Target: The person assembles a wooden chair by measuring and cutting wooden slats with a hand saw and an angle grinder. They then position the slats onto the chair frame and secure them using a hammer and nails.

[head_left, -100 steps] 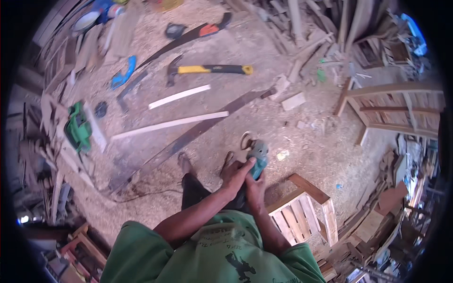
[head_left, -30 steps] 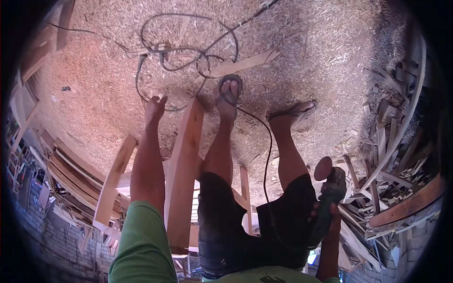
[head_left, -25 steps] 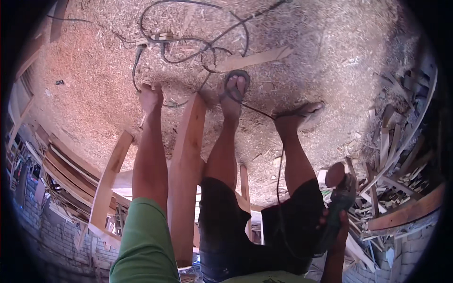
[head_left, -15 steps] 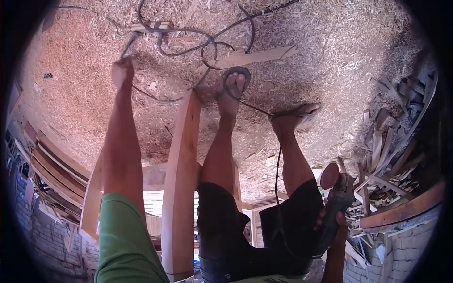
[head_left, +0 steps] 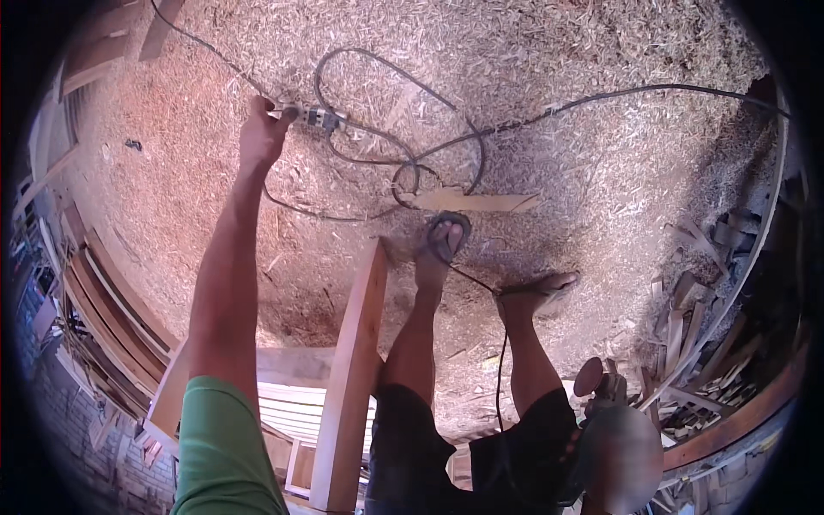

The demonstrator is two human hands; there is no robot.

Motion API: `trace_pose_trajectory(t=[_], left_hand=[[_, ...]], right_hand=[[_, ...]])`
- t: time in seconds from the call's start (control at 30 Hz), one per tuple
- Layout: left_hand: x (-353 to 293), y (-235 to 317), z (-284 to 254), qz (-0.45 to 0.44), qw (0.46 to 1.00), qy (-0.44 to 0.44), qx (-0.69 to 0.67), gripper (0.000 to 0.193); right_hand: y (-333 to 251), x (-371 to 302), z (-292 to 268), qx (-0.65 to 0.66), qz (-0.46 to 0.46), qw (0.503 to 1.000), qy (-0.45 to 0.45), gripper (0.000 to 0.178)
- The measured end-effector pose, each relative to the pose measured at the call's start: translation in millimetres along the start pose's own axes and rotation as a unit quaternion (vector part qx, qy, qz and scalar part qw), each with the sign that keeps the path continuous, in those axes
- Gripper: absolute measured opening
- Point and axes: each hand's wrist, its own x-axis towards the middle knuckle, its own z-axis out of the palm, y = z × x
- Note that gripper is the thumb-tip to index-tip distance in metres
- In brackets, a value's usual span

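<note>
My left hand point(head_left: 264, 142) reaches out over the shavings at the upper left, its fingers closed on the left end of a small power strip point(head_left: 319, 118) with dark plugs or sockets on it. A thin dark cord trails down from beside this hand. At the lower right, my right hand point(head_left: 570, 450) shows only its fingertips; a blurred patch covers the rest. These fingers wrap the body of an angle grinder point(head_left: 608, 390) with a round, brownish disc point(head_left: 589, 376). The grinder's cord point(head_left: 500, 369) runs down past my right leg.
A thick wooden beam point(head_left: 350, 386) stands left of my legs. Black cable point(head_left: 403, 81) loops over the shavings-covered ground point(head_left: 601, 172), by a flat wood offcut point(head_left: 472, 202) near my sandalled foot point(head_left: 448, 236). Scrap wood point(head_left: 678, 330) lies right; boards point(head_left: 116, 313) are stacked left.
My left hand has moved right and closed on the power strip's end. The view has shifted, so the cable and my feet sit lower. The grinder stays in my right hand.
</note>
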Motion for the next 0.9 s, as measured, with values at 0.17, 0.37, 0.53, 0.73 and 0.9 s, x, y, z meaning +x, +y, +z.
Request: trace_pose_trajectory(t=[0.17,0.37,0.53,0.73,0.9], left_hand=[[31.0,0.4,14.4,-0.075,0.979,-0.039,0.184,0.054],[34.2,26.8,20.6,-0.012,0.977,-0.021,0.213,0.048],[18.2,-10.1,53.8,0.032,0.971,0.095,0.215,0.039],[20.6,-6.4,61.4,0.042,0.971,0.116,0.203,0.030],[22.2,-22.4,60.2,0.056,0.977,0.080,0.191,0.033]], right_hand=[[0.0,5.4,-11.3,0.004,0.003,1.000,0.004,0.063],[1.0,11.8,-36.9,0.022,0.009,1.000,0.007,0.067],[-9.9,8.5,-32.6,0.054,-0.005,0.998,0.031,0.069],[-25.5,0.4,-13.5,0.021,-0.032,0.998,0.053,0.067],[-26.7,-2.6,-21.9,0.039,-0.057,0.997,0.023,0.064]])
